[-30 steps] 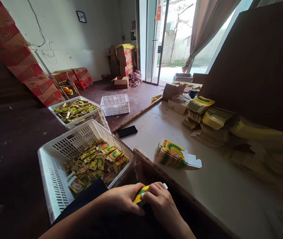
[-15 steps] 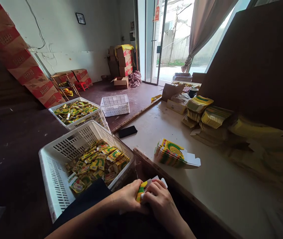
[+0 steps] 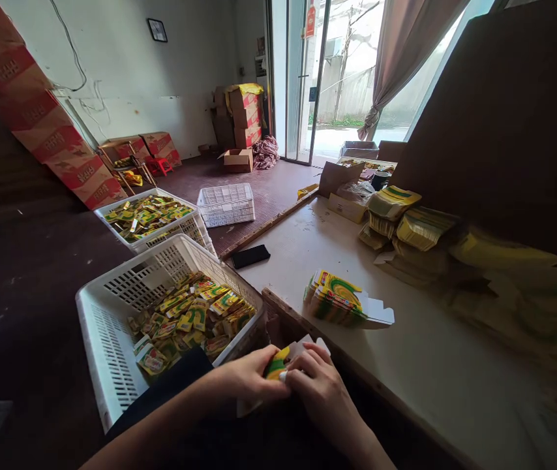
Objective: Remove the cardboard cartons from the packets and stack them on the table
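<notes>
Carton blank (image 3: 288, 358), small, yellow and green with white flaps, sits low in the frame's centre, pinched between both hands just below the worktop (image 3: 406, 365) edge. From the left, the left hand (image 3: 249, 378) closes its grip on the coloured end; the right hand (image 3: 320, 391) closes on the white flaps pointing up-right. White basket (image 3: 107, 333) lies lower left.

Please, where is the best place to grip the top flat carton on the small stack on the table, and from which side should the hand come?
Probably the white flap end of the stack of flat cartons. It juts out toward the right, past the printed part, so fingers coming from the right can slide under that edge and pinch it against the thumb. The table is bare on that side. The left hand and right hand hold another carton.
</notes>
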Motion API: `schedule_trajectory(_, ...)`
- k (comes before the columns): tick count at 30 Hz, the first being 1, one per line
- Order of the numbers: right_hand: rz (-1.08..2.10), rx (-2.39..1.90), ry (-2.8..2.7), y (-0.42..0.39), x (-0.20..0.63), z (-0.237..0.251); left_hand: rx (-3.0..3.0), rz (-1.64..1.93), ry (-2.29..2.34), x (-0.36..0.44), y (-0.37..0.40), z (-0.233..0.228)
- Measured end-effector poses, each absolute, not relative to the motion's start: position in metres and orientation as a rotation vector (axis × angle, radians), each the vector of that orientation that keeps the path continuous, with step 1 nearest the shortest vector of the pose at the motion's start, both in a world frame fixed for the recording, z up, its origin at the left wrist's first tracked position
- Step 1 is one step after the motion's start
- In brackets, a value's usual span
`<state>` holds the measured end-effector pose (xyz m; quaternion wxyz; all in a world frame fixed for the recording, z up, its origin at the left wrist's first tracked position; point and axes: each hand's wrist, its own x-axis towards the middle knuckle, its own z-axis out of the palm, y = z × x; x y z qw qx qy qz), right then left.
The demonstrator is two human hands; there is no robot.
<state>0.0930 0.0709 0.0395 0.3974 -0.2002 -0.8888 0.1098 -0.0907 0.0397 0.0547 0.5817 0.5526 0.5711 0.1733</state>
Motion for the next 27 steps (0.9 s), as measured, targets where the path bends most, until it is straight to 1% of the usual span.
schedule_trajectory(4, 0.255, -0.475, -2.240, 0.078, 0.104, 0.045, 0.950, 0.603, 1.190, -0.102, 0.049, 0.049)
schedule_trajectory(7, 0.240, -0.426, -2.264, 0.078, 0.106, 0.049, 0.856, 0.640, 1.173, -0.103, 0.048, 0.045)
schedule_trajectory(18, 0.208, -0.386, -2.288, 0.074, 0.108, 0.055, 0.946, 0.606, 1.244, -0.097, 0.042, 0.063)
schedule_trajectory(24, 0.203, -0.372, -2.286, 0.076, 0.109, 0.054, 0.982, 0.589, 1.266, -0.098, 0.042, 0.057)
schedule_trajectory(27, 0.276, -0.424, -2.344, 0.076, 0.108, 0.053, 1.100, 0.600, 1.319, -0.095, 0.042, 0.059)
